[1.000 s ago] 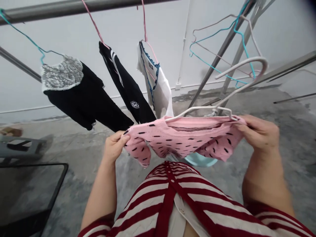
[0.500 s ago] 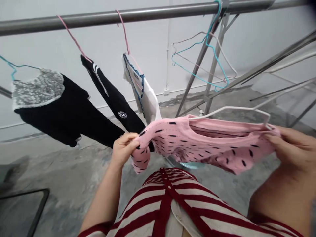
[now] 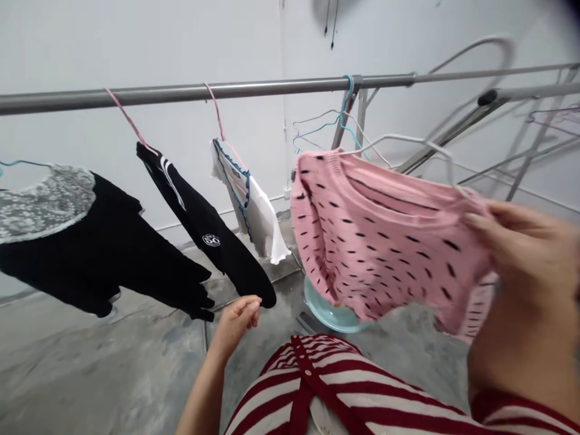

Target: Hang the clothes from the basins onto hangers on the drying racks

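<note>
A pink sweater (image 3: pixel 385 235) with short black dashes hangs on a white wire hanger (image 3: pixel 399 139) in front of me at the right. My right hand (image 3: pixel 521 241), slightly blurred, is closed on the sweater's shoulder by the hanger's end. My left hand (image 3: pixel 238 317) is apart from the sweater, its fingers curled together with nothing visible in them. Just beyond it is the lower end of a black garment (image 3: pixel 199 211) with white stripes; whether they touch I cannot tell.
A metal rail (image 3: pixel 281 86) crosses the view, carrying a black garment with a lace top (image 3: pixel 58 193), a white garment with blue trim (image 3: pixel 247 199) and bare hangers (image 3: pixel 348 115). Below the sweater, a light blue basin (image 3: pixel 333 314) stands on the floor.
My left hand has let go of the sweater's sleeve and dropped lower. The sweater and hanger, held by my right hand, have risen, and the sleeve hangs down. The view has tilted up.
</note>
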Demonstrator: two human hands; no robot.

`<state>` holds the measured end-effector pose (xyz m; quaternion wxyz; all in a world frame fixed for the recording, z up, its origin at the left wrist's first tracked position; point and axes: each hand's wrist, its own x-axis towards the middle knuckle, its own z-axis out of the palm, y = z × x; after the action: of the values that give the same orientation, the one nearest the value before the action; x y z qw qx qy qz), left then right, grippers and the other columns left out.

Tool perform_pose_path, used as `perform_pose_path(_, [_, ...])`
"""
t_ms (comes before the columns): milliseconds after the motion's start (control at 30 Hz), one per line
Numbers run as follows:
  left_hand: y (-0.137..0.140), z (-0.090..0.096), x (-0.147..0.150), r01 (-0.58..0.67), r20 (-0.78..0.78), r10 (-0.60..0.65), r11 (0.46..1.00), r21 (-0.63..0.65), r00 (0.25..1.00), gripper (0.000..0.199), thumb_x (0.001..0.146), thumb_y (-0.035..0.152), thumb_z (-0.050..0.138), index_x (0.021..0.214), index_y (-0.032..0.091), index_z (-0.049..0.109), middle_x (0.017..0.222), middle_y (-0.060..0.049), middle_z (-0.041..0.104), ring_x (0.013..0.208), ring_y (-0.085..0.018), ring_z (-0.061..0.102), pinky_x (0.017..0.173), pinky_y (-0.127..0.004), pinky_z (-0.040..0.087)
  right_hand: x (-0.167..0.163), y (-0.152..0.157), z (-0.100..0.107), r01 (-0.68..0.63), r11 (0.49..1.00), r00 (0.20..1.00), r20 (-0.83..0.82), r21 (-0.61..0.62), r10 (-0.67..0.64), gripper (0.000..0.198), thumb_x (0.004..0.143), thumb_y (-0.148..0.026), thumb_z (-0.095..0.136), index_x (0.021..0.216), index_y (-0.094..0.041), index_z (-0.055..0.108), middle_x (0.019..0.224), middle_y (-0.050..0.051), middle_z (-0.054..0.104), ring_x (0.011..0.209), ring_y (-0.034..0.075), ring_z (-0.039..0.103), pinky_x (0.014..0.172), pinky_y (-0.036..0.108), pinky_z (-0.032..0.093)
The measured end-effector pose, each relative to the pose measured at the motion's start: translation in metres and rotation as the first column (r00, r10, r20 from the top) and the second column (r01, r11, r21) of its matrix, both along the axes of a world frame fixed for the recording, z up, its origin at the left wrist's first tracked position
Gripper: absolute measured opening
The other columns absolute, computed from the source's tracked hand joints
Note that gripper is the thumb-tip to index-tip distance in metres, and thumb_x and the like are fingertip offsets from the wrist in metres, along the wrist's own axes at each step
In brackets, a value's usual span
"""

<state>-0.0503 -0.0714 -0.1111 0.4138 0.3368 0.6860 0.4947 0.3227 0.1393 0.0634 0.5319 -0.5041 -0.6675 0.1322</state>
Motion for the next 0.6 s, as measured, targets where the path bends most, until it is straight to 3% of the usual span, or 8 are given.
perform_pose_path(67, [-0.005,-0.005,0.002,-0.030,0.013,0.030,1.000,-0.010,0.999,0.038,0.072,0.049,0.060,0.086,0.015,0.065,0.054,0.003,0.054,0.050,-0.012,0.051,0.049,-0.023,0.039,-0.034,0.025,-0.010,-0.117,0.993,0.985,-0.132,-0.034,0.112,0.024,0.072,-0.031,0.069,0.095,-0.022,0.073,0.084,0.006,0.071,0.064,0.011,0.061,0.060,0.025,0.047])
perform_pose_path(133, [-0.010,-0.009,0.004,-0.052,0.022,0.053,0.998,-0.023,0.998,0.040,0.070,0.052,0.060,0.084,0.015,0.064,0.053,0.003,0.054,0.049,-0.011,0.051,0.048,-0.022,0.038,-0.064,0.047,-0.012,-0.177,0.984,0.971,-0.163,0.008,0.176,0.021,0.073,-0.027,0.067,0.092,-0.019,0.073,0.085,0.005,0.071,0.070,0.011,0.061,0.067,0.025,0.046])
perform_pose_path(300, [-0.026,-0.023,0.006,-0.167,0.026,0.168,0.986,-0.020,0.985,0.042,0.067,0.055,0.061,0.080,0.016,0.064,0.051,0.004,0.052,0.047,-0.011,0.049,0.046,-0.022,0.036,-0.126,0.096,0.011,-0.257,0.965,0.961,-0.094,0.058,0.262,0.021,0.076,-0.027,0.060,0.088,-0.015,0.071,0.076,0.002,0.067,0.069,0.011,0.058,0.066,0.023,0.044])
perform_pose_path(467, [-0.042,-0.036,0.005,-0.239,0.034,0.241,0.970,-0.049,0.970,0.044,0.067,0.057,0.061,0.081,0.015,0.065,0.053,0.004,0.052,0.048,-0.011,0.049,0.047,-0.021,0.036,-0.182,0.139,0.028,-0.268,0.961,0.963,0.048,0.061,0.266,0.027,0.081,-0.036,0.053,0.081,-0.013,0.068,0.066,0.000,0.058,0.067,0.013,0.052,0.067,0.025,0.042])
perform_pose_path(600, [-0.053,-0.043,0.002,-0.277,0.042,0.280,0.958,-0.069,0.959,0.048,0.065,0.060,0.062,0.081,0.016,0.065,0.053,0.003,0.053,0.047,-0.011,0.050,0.046,-0.022,0.037,-0.216,0.154,0.023,-0.219,0.975,0.972,0.097,0.036,0.214,0.022,0.079,-0.032,0.053,0.079,-0.014,0.066,0.065,0.000,0.055,0.065,0.013,0.048,0.070,0.026,0.041])
